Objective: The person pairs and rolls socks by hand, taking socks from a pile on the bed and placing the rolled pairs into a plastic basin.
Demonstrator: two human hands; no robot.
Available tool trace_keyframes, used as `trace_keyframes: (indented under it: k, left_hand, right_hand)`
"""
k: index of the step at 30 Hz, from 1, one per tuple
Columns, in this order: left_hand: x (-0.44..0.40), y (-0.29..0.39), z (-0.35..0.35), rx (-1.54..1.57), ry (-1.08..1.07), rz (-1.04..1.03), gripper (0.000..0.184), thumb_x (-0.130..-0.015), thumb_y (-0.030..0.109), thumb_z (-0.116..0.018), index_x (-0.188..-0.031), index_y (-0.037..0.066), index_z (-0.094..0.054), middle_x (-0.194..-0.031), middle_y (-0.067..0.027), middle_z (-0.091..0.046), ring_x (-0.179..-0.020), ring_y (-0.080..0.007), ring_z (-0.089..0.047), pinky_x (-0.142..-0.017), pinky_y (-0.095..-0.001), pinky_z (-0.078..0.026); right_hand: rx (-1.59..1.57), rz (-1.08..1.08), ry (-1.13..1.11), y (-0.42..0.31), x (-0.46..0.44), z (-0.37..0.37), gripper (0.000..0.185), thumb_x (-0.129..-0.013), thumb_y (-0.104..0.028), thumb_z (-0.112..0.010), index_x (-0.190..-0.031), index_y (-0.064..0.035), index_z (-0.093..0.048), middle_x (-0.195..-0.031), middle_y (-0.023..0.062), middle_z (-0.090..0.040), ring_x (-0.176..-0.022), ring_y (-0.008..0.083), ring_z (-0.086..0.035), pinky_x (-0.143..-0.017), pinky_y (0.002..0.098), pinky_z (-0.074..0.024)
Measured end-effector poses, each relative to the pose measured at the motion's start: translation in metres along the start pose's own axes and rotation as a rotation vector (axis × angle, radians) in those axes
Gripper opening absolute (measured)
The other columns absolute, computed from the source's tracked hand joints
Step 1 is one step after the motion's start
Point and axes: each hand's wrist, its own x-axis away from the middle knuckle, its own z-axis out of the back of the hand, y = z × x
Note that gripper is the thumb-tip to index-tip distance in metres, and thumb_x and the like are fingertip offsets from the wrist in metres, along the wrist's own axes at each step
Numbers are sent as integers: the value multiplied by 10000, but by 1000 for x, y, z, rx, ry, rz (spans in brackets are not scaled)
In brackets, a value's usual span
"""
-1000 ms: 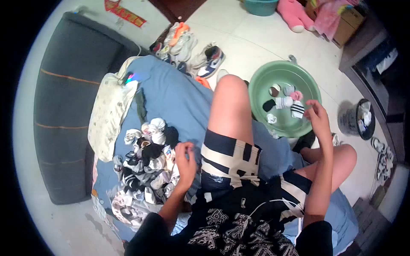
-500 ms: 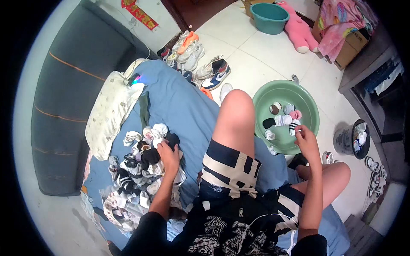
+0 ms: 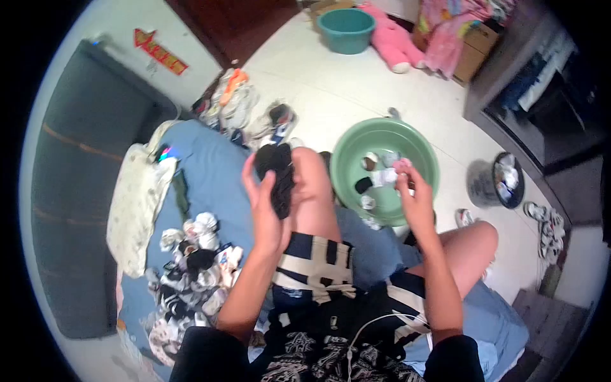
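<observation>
Black sock (image 3: pixel 281 194), here it is, clasped in the fingers of my left hand (image 3: pixel 266 219), long axis running far to near, left of the green basin (image 3: pixel 347 181) where my right hand (image 3: pixel 418 202) hovers, its grip impossible to tell.

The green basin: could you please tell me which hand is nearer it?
Right. The right hand is over the green basin; the left hand holds a black sock off to the basin's left.
</observation>
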Motion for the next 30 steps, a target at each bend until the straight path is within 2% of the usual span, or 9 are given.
trace_keyframes:
  k: [3,6,9,13,16,18,20,26,30]
  left_hand:
    - [-15,-53,-64,97,-206,85,561,-961,212,-534,-1419,163,-212,-1166,-140,-546,-929,-259,-618,-741,-387,-578]
    - [-31,-107,-105,37,-318,106,514,-952,235,-568,-1360,114,-279,-1144,-135,-543,-941,-233,-612,-824,-354,-516]
    - [-36,-148,-124,2,-309,208,492,-948,221,-574,-1339,99,-301,-1126,-123,-554,-965,-195,-588,-821,-306,-490]
    - [-41,-176,-126,-124,-464,37,431,-927,135,-604,-1272,55,-359,-1090,-111,-544,-944,-138,-563,-771,-272,-486]
    - [-38,-173,-123,-351,-436,-79,354,-907,90,-618,-1197,12,-429,-1133,-110,-498,-971,-129,-537,-769,-259,-484]
    - [-37,-172,-121,-570,-383,-289,339,-920,82,-582,-1218,4,-440,-1131,-101,-527,-978,-134,-513,-838,-263,-450]
    - [-37,-173,-116,-509,-394,-296,345,-918,75,-585,-1224,0,-445,-1148,-97,-519,-997,-130,-507,-839,-263,-450]
    - [-36,-164,-115,-412,-427,-74,318,-860,-16,-610,-1169,30,-552,-1193,-58,-496,-1002,-146,-519,-821,-266,-497]
    - [-46,-167,-109,-511,-459,-261,252,-877,-34,-576,-1126,3,-579,-1036,-60,-584,-854,-122,-567,-775,-235,-503]
  right_hand:
    - [-197,-47,70,-5,-3,8,149,-954,-146,-534,-994,-17,-596,-801,86,-640,-750,128,-612,-724,282,-485]
    - [-500,-151,6,-14,-2,23,208,-943,-190,-571,-1096,-54,-534,-938,34,-611,-774,89,-556,-636,235,-461]
    - [-561,-207,-38,-16,-5,31,368,-913,-208,-624,-1184,-63,-423,-1079,82,-555,-777,91,-558,-532,210,-450]
    - [-816,-313,-46,-8,-7,37,415,-881,-134,-661,-1177,1,-402,-1057,102,-571,-773,123,-598,-475,259,-488]
    - [-651,-257,32,3,-8,36,440,-852,-66,-671,-1202,8,-416,-999,82,-583,-760,110,-583,-486,255,-496]
    - [-545,-319,81,4,-8,36,416,-827,-11,-667,-1189,21,-465,-952,67,-586,-766,99,-568,-532,238,-505]
    - [-242,-131,151,-1,-9,37,365,-812,1,-666,-1145,22,-517,-954,59,-577,-781,91,-552,-587,220,-502]
    - [-364,-56,146,-12,-9,30,346,-788,10,-688,-1103,-2,-547,-986,70,-582,-859,117,-572,-697,230,-492]
    - [-286,58,63,-16,-7,38,294,-797,6,-691,-1062,-7,-567,-989,68,-575,-852,129,-562,-777,249,-481]
